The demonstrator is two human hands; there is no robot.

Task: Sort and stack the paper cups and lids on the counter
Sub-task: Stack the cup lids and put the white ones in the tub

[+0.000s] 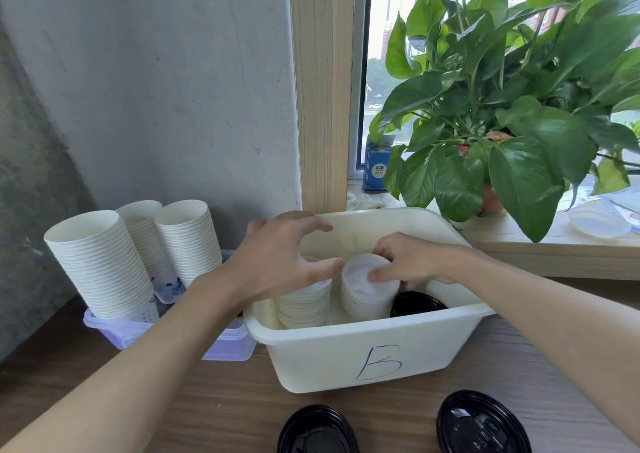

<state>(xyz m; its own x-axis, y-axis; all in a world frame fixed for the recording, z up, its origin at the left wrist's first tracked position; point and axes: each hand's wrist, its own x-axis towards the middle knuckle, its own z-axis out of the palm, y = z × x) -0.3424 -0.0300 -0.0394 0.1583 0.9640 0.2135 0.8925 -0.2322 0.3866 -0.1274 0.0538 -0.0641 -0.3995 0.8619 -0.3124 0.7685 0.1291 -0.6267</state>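
Seating white lid stack [367, 295] in bin [374, 355], probably grouping whites: right hand [410, 262] fingers [379, 274] curled round it; left hand [277, 258] spread, empty, over neighbouring stack [304, 309].

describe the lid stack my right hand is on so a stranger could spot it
Start at the white tub marked B on the wooden counter. Two stacks of white lids stand inside; you want the right stack, gripped by the right hand. Unlike the left stack, it stands beside the black lids in the tub.
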